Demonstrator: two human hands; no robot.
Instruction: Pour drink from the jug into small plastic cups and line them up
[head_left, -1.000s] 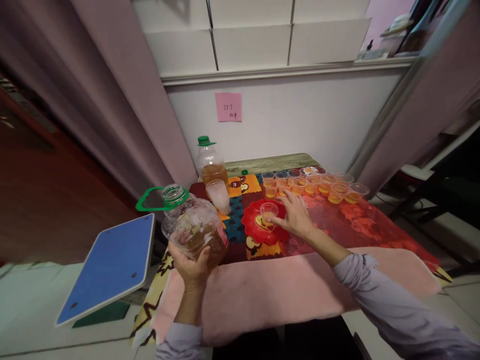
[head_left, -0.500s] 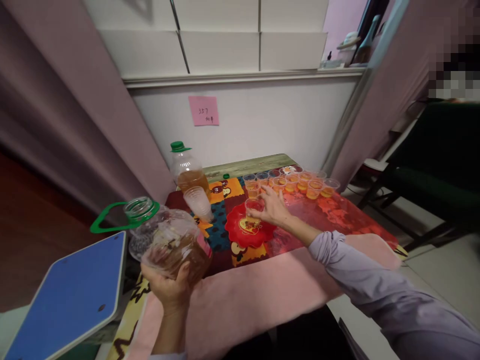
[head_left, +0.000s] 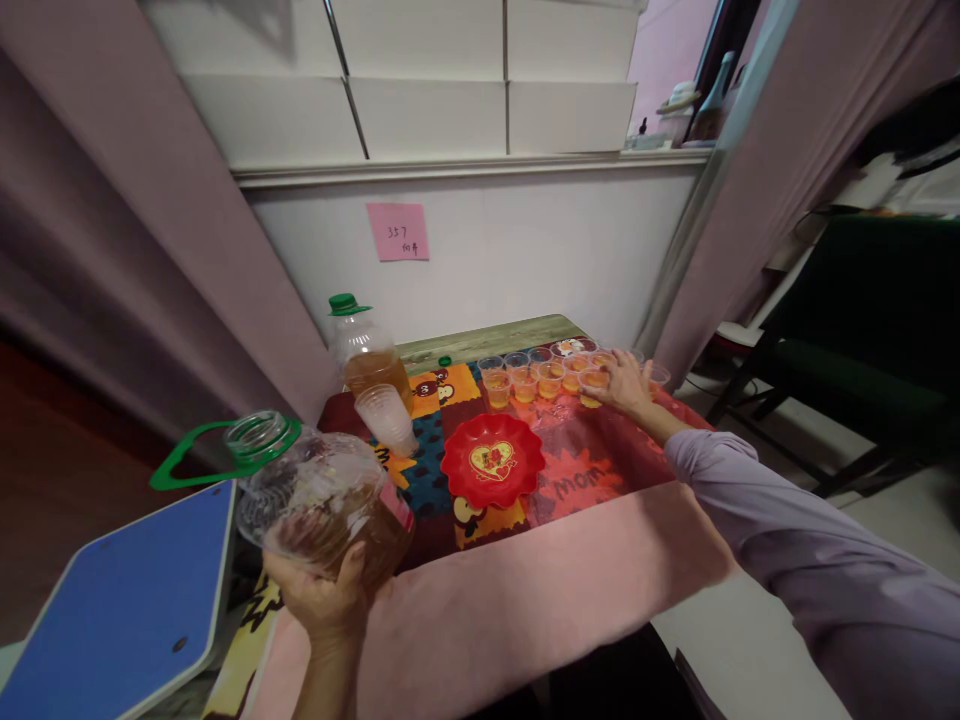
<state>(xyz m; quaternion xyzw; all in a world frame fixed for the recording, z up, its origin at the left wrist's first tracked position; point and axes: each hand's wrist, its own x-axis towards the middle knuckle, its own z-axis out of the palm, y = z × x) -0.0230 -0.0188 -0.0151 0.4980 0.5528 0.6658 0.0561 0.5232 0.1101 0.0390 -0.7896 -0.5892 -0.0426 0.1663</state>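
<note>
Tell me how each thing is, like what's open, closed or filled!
Near jug: uncapped, partly filled, in the left hand
Far jug: capped, partly filled
Spare cups: nested in a stack
Rows of cups: upright, many with orange liquid, right hand among them
Red dish: face up
Small cap: loose on the table
Pink note: stuck to the wall

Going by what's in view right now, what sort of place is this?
Probably a room in a home, though I can't be certain: a patterned tablecloth covers the table, a long curtain hangs at the left, and a dark chair stands at the right.
</note>
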